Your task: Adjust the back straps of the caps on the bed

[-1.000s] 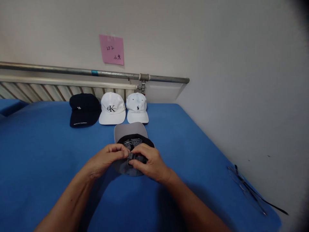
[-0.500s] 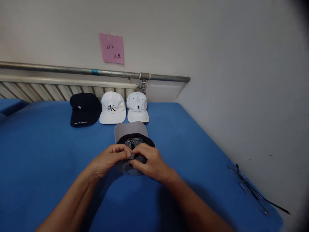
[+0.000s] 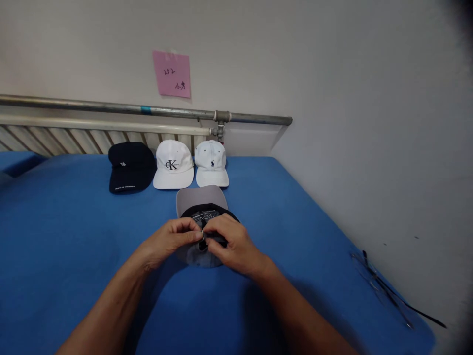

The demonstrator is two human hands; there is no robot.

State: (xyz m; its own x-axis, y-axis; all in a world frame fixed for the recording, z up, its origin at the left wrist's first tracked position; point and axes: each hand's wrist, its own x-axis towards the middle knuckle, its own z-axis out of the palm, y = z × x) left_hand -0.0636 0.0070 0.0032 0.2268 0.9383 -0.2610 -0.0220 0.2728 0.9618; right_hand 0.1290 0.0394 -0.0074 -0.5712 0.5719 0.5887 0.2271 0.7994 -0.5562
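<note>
A grey baseball cap (image 3: 201,196) lies upside down on the blue surface, its brim pointing away from me and its dark inside showing. At the near, back edge of the cap is an adjustable strap (image 3: 203,237) with what looks like a small metal buckle. My left hand (image 3: 170,240) pinches this strap from the left between thumb and index finger. From the right, my right hand (image 3: 236,245) has its thumb and index finger closed on the strap too, close to the left fingertips. The fingers hide much of the strap and part of the cap's opening.
Behind stand a black cap (image 3: 131,165), a white cap with letters (image 3: 173,165) and a white cap with a small emblem (image 3: 212,165). Glasses (image 3: 384,286) lie by the right wall. Pipes (image 3: 173,112) and a pink note (image 3: 172,74) are at the back.
The fingers of my right hand have shifted slightly at the strap, and the thumb has drawn a little to the right. The cap stays in place; the view has moved slightly.
</note>
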